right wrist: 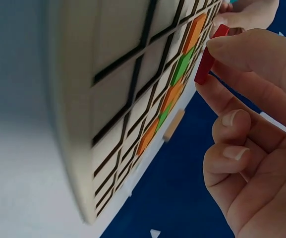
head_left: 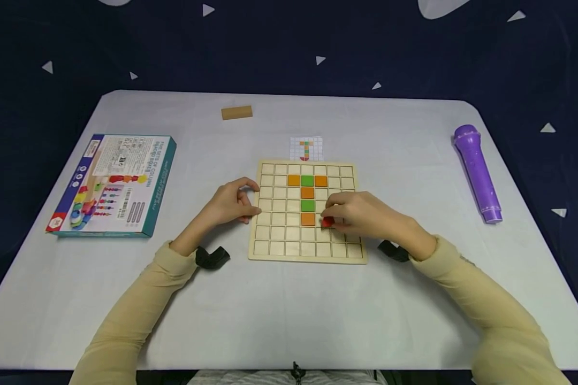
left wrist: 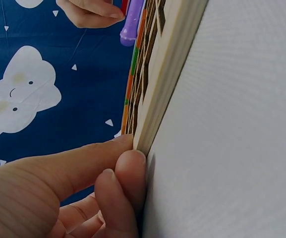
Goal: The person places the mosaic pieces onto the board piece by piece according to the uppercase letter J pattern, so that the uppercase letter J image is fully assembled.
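A wooden grid board (head_left: 276,249) lies on the table, with orange tiles (head_left: 307,219) and green tiles (head_left: 307,206) in its squares, forming a T-like pattern. At the board's left edge is my left hand (head_left: 232,201), thumb and a bent finger holding that edge; the left wrist view shows the fingertips (left wrist: 131,161) against its side. My right hand (head_left: 361,215) pinches a red tile (right wrist: 211,55) between thumb and finger, above the squares right of the lowest orange tile. In the right wrist view, this tile is tilted and apart from the board.
Just behind the board lies a small printed pattern card (head_left: 313,143). A brown strip (head_left: 237,112) is farther back. On the left rests a boxed toy set (head_left: 113,184), and on the right a purple cylinder (head_left: 479,174) with a wider end.
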### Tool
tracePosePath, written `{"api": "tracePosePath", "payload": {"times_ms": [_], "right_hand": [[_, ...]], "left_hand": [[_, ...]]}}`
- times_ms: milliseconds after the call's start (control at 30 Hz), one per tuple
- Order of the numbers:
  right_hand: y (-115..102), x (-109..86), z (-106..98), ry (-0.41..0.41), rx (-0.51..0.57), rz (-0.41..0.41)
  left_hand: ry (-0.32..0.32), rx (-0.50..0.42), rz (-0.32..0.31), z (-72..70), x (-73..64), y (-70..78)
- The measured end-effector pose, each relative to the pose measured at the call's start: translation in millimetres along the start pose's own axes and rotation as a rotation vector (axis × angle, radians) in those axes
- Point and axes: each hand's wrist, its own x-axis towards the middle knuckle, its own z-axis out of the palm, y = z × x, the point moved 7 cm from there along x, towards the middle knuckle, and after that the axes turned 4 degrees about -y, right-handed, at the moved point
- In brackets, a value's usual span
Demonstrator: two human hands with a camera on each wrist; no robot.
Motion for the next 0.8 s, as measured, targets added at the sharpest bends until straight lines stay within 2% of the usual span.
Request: {"api": "tracePosePath", "payload": {"times_ms": [400,800], "right_hand": [[-18.8,23.6,6.5,-0.048,0.006,-0.087],[-36.1,44.2,18.8,-0.142,0.019,-0.192]], "left_hand": [[-0.001,-0.002,-0.004,0.9,0.7,-1.3],[-0.003,-0.003,0.002,0.1,0.4,-0.6]]}}
